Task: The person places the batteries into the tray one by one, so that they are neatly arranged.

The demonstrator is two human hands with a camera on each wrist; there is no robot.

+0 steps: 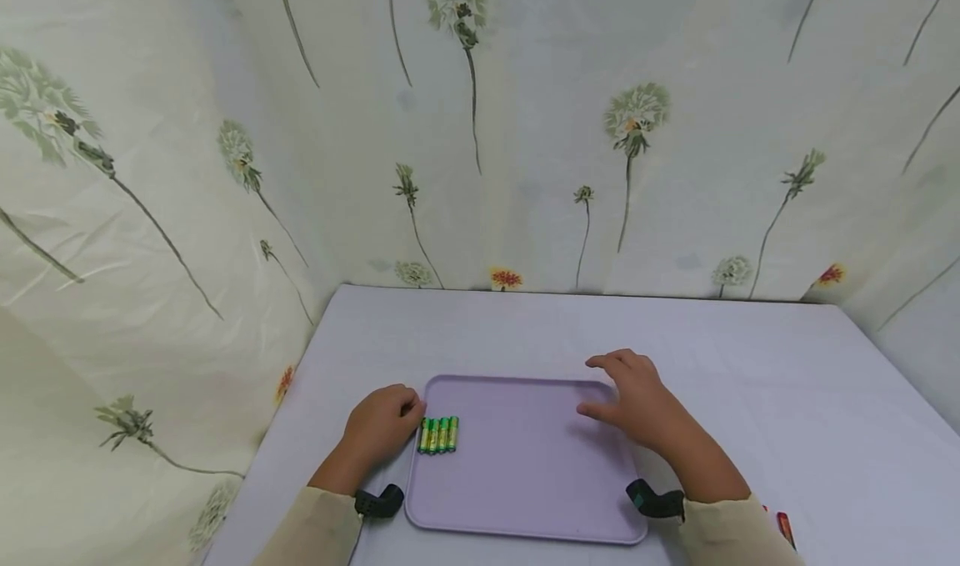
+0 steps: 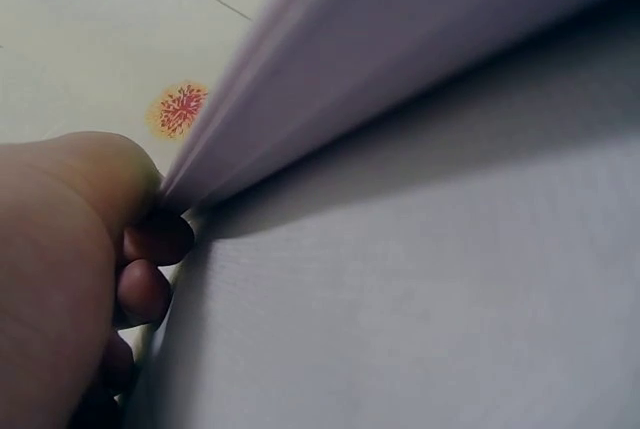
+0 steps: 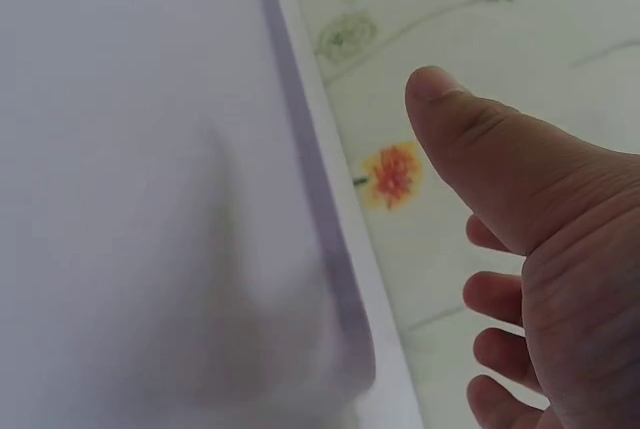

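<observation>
A light purple tray [image 1: 525, 499] lies on the white-covered table. Several green batteries [image 1: 438, 435] stand side by side along its left wall. My left hand [image 1: 381, 424] has its fingers curled at the tray's left rim; in the left wrist view the thumb [image 2: 125, 174] and forefinger meet at the rim and pinch it. My right hand [image 1: 637, 399] hovers by the tray's upper right corner with thumb and fingers spread apart, holding nothing. The right wrist view shows its thumb [image 3: 480, 129] extended beside the tray's wall.
Small red objects [image 1: 785, 528] lie at the lower right, partly hidden behind the right sleeve. Black wrist cameras [image 1: 378, 502] sit on both wrists. Behind the table [image 1: 585, 324] hangs a cloth [image 1: 540, 132] printed with dandelions, which also runs along the left side.
</observation>
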